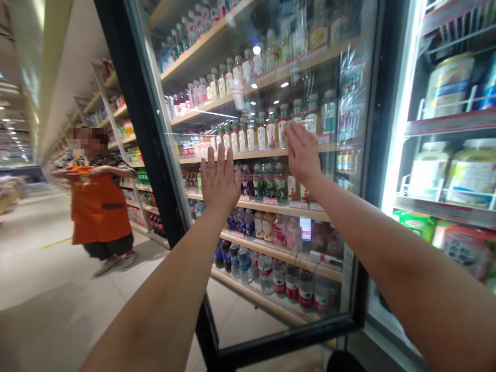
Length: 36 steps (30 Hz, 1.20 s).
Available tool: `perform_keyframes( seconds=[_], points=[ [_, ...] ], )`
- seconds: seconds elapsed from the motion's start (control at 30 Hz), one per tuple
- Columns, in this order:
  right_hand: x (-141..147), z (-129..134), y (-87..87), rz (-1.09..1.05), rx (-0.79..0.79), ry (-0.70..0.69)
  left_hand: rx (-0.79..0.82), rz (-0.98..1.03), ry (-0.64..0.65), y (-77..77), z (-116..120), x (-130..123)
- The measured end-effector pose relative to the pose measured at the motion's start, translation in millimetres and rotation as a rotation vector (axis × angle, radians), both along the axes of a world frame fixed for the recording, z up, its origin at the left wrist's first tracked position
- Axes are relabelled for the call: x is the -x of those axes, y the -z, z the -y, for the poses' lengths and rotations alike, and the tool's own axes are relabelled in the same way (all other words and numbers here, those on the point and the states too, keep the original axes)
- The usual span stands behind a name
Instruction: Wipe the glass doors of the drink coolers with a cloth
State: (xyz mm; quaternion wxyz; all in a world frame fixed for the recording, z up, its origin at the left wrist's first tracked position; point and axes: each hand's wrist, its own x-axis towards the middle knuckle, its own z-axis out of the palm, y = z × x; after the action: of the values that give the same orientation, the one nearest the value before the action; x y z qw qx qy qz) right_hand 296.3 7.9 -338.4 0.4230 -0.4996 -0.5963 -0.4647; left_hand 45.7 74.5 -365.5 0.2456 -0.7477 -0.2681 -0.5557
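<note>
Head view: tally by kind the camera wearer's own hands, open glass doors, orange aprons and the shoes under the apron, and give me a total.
Left hand and right hand: 2
Black-framed glass door: 1
Orange apron: 1
Shoes: 2
Total: 6

Bare forearms [182, 268], bare fingers [221, 157]

1. Before a black-framed glass refrigerator door [290, 339]: left hand [220, 186], fingers spread; right hand [304, 154], fingers closer together; contact with glass unclear.
2. Through the door: rows of capped drink bottles [245, 266] on wood-edged shelves [256, 245].
3. To the right: brightly lit refrigerator [449, 125], white-lidded containers [426, 170] on racks.
4. To the left: person in orange apron [96, 212], standing on pale floor [42, 289].
</note>
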Motion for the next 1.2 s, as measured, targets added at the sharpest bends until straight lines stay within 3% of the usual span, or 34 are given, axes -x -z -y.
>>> perform_keyframes(
  seconds=[0.07,0.2,0.3,0.4,0.5,0.57,0.8,1.0,1.1,1.2],
  points=[
    [5.7,-4.0,-6.6,-0.117,-0.091,0.037,-0.001,-0.002,0.001,-0.4,0.5,0.0],
    [16.3,-8.7,-15.5,0.240,0.107,-0.010,0.005,-0.005,0.004,0.1,1.9,-0.2],
    [15.8,-10.9,-19.5,0.076,0.047,0.004,0.009,0.003,0.006,0.7,3.3,-0.6],
    [16.7,-10.2,-4.1,-0.074,-0.022,0.014,0.014,-0.001,-0.007,1.0,5.4,-1.3],
    [21.2,-3.3,23.6,0.211,0.153,-0.047,0.016,-0.002,-0.001,1.1,6.8,-2.3],
    [21.8,2.4,32.2,0.327,0.235,-0.066,0.019,0.001,0.001,1.2,6.8,-2.5],
    [37.9,-1.3,17.5,-0.019,0.079,-0.081,0.009,0.000,0.019,1.1,5.6,-2.0],
    [71.5,-4.1,25.0,-0.033,0.195,-0.335,-0.238,-0.330,0.278,-6.8,6.6,-34.9],
    [52.1,7.2,8.9,-0.123,0.100,-0.331,-0.184,-0.288,0.255,-6.8,7.8,-51.4],
    [12.7,17.3,-2.2,-0.205,-0.033,-0.120,-0.124,-0.274,0.182,0.4,12.4,-54.4]
  ],
)
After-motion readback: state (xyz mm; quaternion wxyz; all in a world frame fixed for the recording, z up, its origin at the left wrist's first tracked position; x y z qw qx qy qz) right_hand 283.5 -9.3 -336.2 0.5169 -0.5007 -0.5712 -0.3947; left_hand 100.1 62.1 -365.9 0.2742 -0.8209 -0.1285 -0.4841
